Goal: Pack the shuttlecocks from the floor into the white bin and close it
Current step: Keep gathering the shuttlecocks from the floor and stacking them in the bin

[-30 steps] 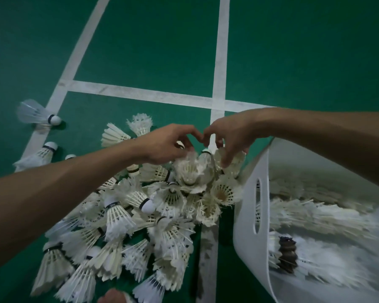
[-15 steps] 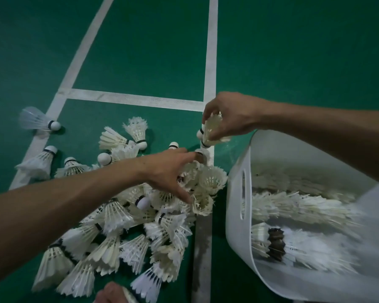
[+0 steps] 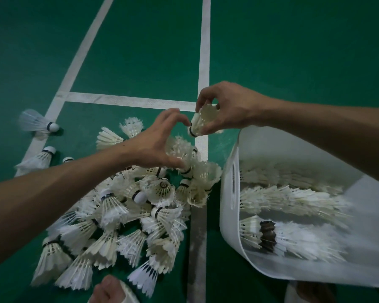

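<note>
A heap of white feather shuttlecocks [image 3: 123, 217] lies on the green court floor, left of centre. My right hand [image 3: 225, 107] holds a short stack of shuttlecocks [image 3: 200, 123] above the heap's far edge, cork end pointing down-left. My left hand [image 3: 160, 143] hovers just left of that stack, fingers spread in a wide curve, thumb low over the heap, holding nothing. The white bin [image 3: 230, 193] stands at the right, its rim tilted toward me, with rows of nested shuttlecocks [image 3: 289, 200] laid inside. No lid is in view.
Three stray shuttlecocks [image 3: 38, 124] lie apart at the far left by a white court line [image 3: 131, 101]. A knee [image 3: 106, 289] shows at the bottom edge. Another white line [image 3: 204, 62] runs up between heap and bin.
My right hand lifted a stack of shuttlecocks off the heap and holds it higher. My left hand rose from the pile and opened wide beside the stack.
</note>
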The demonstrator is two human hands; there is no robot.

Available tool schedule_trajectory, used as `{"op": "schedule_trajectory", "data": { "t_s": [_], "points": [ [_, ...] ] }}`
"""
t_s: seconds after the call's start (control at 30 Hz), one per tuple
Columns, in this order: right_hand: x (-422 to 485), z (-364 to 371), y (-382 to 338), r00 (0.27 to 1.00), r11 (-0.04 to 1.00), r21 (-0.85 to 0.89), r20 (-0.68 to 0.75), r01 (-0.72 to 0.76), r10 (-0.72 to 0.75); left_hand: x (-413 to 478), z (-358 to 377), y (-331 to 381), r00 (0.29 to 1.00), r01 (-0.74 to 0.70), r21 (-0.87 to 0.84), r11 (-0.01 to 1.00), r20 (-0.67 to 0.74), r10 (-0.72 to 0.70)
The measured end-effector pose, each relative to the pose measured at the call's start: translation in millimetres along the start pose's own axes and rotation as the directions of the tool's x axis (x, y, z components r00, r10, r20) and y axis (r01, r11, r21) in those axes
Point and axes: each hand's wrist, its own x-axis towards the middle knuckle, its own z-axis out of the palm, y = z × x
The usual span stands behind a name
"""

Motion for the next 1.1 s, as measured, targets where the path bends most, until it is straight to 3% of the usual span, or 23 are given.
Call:
{"op": "schedule_trajectory", "data": {
  "t_s": [0.37, 0.63, 0.93, 1.1],
  "points": [
    [-30.2, -8.3, 6.4, 0.999, 0.951, 0.307, 0.013, 0.043, -0.049, -8.8, -13.4, 22.4, 0.989, -0.003, -0.140, 0.990, 0.146, 0.023],
    [-59.1, -13.4, 5.1, 0.992, 0.854, 0.506, -0.028, 0.123, -0.126, -13.0, -21.1, 47.7, 0.986, 0.034, -0.288, 0.957, 0.164, 0.014],
    [-93.4, -43.9, 20.5, 0.977, 0.734, 0.657, -0.210, 0.172, -0.041, -9.3, -53.1, 74.3, 0.999, -0.014, -0.313, 0.950, -0.044, 0.000],
    [-137.2, -75.1, 53.0, 0.937, 0.647, 0.730, -0.344, 0.220, 0.069, -5.0, -64.4, 116.7, 0.987, -0.120, -0.232, 0.965, -0.134, 0.091]
  ]
}}
